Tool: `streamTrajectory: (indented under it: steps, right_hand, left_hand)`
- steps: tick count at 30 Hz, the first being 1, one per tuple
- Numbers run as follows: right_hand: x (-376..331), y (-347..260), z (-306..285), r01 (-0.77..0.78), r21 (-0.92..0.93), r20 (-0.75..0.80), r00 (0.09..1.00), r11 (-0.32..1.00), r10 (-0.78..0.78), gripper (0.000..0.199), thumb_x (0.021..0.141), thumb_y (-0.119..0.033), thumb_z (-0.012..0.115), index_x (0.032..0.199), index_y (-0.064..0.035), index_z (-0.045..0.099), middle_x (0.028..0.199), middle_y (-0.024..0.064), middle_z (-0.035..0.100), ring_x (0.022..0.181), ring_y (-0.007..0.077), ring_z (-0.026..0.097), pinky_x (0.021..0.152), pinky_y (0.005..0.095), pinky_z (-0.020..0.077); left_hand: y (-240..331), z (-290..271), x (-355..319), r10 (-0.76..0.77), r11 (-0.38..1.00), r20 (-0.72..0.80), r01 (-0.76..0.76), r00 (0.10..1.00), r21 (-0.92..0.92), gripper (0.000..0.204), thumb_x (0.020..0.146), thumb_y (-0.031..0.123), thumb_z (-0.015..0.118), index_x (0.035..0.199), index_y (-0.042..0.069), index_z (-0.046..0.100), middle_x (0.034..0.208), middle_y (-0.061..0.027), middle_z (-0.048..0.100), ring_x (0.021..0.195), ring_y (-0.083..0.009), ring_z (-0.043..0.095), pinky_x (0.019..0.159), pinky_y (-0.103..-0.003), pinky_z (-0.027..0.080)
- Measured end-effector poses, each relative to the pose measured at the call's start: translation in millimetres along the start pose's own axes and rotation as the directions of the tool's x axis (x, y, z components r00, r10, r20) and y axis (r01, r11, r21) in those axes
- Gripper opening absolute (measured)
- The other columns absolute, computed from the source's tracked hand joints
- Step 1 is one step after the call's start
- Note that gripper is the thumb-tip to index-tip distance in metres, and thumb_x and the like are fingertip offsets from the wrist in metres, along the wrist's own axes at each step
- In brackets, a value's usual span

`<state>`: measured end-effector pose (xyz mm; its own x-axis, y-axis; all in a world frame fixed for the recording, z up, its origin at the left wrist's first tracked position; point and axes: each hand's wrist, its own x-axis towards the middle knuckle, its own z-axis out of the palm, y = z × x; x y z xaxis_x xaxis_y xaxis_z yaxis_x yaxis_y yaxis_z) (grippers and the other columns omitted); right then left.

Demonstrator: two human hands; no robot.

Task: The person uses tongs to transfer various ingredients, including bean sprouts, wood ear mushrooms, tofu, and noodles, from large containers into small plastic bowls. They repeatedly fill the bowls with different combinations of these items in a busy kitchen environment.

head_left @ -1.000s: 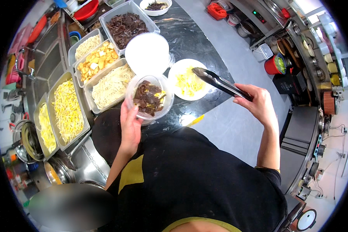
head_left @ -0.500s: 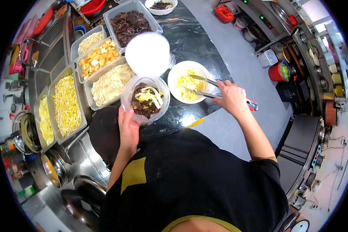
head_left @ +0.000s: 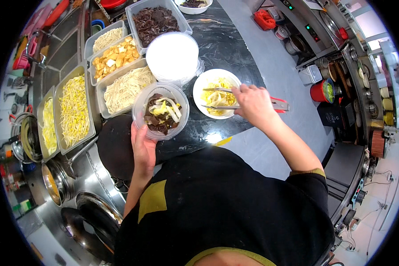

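My left hand (head_left: pixel 143 150) grips the near left rim of a clear round plastic tub (head_left: pixel 181 116). Dark wood ear mushrooms (head_left: pixel 157 123) lie in it, topped with pale cabbage strips (head_left: pixel 169 111). Closed around metal tongs (head_left: pixel 224 107) with a red trim is my right hand (head_left: pixel 255 103). The tongs' jaws are apart, their tips among shredded yellow-white cabbage (head_left: pixel 217 95) in a white bowl (head_left: pixel 199 104). Whether the tips pinch any shreds I cannot tell. Behind the tub stands a stack of white round lids (head_left: pixel 172 54), partly wrapped in clear plastic.
Beyond my left hand stand bins of noodles (head_left: pixel 127 88), fried tofu pieces (head_left: pixel 115 57), wood ear (head_left: pixel 155 24) and bean sprouts (head_left: pixel 74 111). A dark round board or lid (head_left: pixel 116 146) is near my left wrist. The black marble counter (head_left: pixel 221 40) ends at the right.
The tub in my left hand has shifted slightly left and nearer the noodle bin. My right hand has moved left, and the tongs now lie more level over the cabbage.
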<state>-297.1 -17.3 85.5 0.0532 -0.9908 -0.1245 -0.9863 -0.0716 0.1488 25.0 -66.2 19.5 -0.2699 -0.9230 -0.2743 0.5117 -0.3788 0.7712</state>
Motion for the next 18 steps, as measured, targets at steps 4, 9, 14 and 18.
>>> streamTrajectory:
  steps: [4, 9, 14, 18]
  right_hand:
    - [9, 14, -5, 0.018, 0.070, 0.058, 0.998, 0.997, -0.022, 0.038, 0.075, -0.024, 0.078, 0.110, -0.0115, 0.067, 0.087, 0.0066, 0.065, 0.080, 0.0264, 0.067, 0.069, 0.0383, 0.0532]
    - [-16, 37, -69, -0.064, 0.157, 0.019, 0.998, 0.985, 0.062, 0.041, 0.073, -0.025, 0.079, 0.111, -0.0142, 0.069, 0.087, 0.0062, 0.064, 0.080, 0.0269, 0.067, 0.069, 0.0389, 0.0520]
    - [-15, 31, -15, -0.028, 0.001, 0.037, 0.999, 1.000, 0.028, 0.029, 0.075, -0.027, 0.078, 0.096, -0.0117, 0.067, 0.086, 0.0068, 0.066, 0.080, 0.0253, 0.069, 0.068, 0.0386, 0.0548]
    - [-15, 37, -18, -0.041, 0.087, 0.103, 0.994, 0.995, 0.032, 0.031, 0.075, -0.027, 0.077, 0.102, -0.0134, 0.069, 0.087, 0.0074, 0.067, 0.080, 0.0263, 0.069, 0.069, 0.0390, 0.0545]
  left_hand:
    - [-2, 3, -2, 0.011, 1.000, 0.011, -0.011, 1.000, -0.019, 0.054, 0.096, 0.015, 0.049, 0.146, 0.004, 0.033, 0.143, -0.0126, 0.044, 0.130, -0.0249, 0.047, 0.107, -0.044, 0.041]
    - [-2, 5, -7, 0.021, 0.999, 0.000, -0.021, 1.000, -0.030, 0.054, 0.095, 0.015, 0.050, 0.146, 0.003, 0.033, 0.142, -0.0127, 0.045, 0.130, -0.0250, 0.047, 0.106, -0.044, 0.042]
    - [-6, 8, -2, 0.008, 0.999, 0.005, -0.008, 1.000, -0.033, 0.055, 0.095, 0.015, 0.050, 0.146, 0.003, 0.032, 0.142, -0.0125, 0.045, 0.130, -0.0245, 0.046, 0.106, -0.044, 0.042]
    - [-7, 14, 0, 0.018, 1.000, 0.035, -0.017, 0.999, -0.024, 0.055, 0.096, 0.013, 0.050, 0.146, 0.003, 0.031, 0.142, -0.0122, 0.045, 0.130, -0.0237, 0.046, 0.107, -0.044, 0.041]
